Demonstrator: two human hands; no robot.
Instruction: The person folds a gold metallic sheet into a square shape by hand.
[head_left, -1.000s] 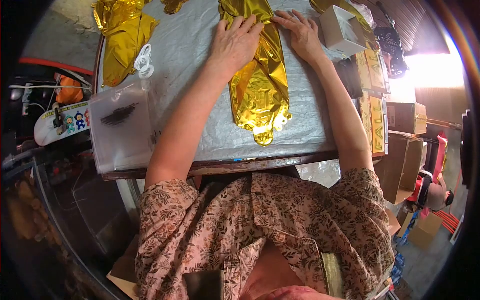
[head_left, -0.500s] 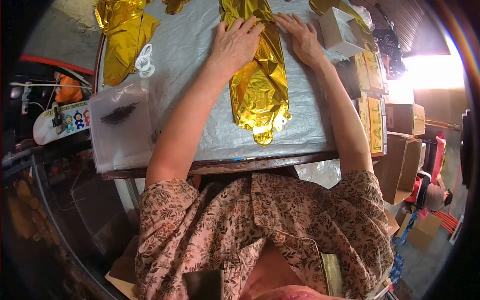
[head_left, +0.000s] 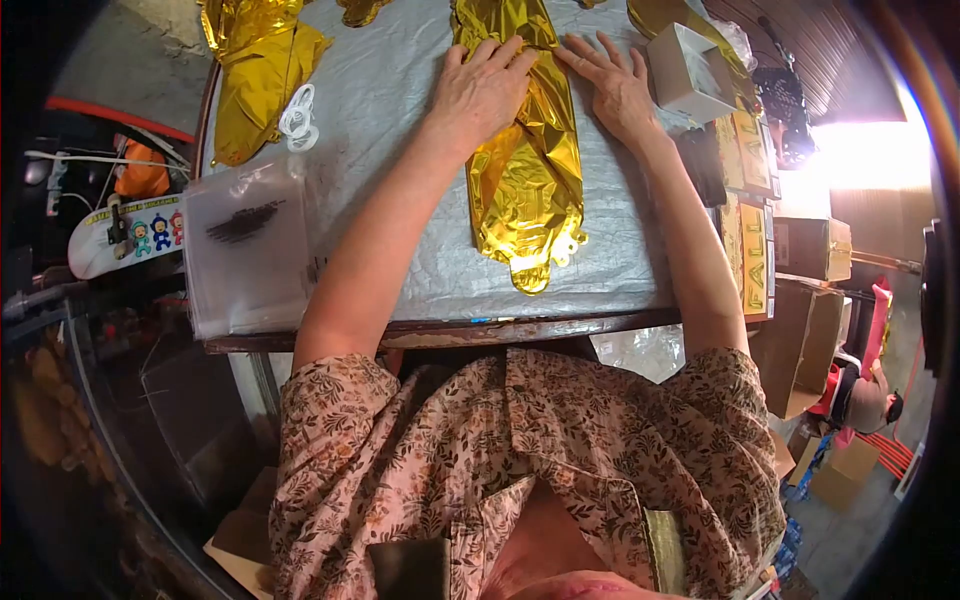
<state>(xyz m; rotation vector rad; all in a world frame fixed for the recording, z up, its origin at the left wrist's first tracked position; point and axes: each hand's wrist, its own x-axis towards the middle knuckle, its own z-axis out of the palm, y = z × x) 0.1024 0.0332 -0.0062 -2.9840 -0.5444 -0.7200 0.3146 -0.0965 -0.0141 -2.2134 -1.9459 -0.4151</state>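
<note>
silver-sheeted bench (head_left: 400, 230) carries a gold foil balloon (head_left: 528, 190); left hand (head_left: 482, 92) flat on it, right hand (head_left: 622, 92) at its edge, each grip open, empty; even palm pressure likely smooths best.

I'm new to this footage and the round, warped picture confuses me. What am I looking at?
No machine here: a camera on a person's head looks down, so their patterned shirt fills the bottom. The wide lens bends the edges. The left hand lies flat on a deflated gold foil balloon; the right hand rests flat at its edge. Nothing is gripped. The balloon lies on a silver-covered table, alongside clear plastic bags, more gold foil, white rings and a white box.
</note>
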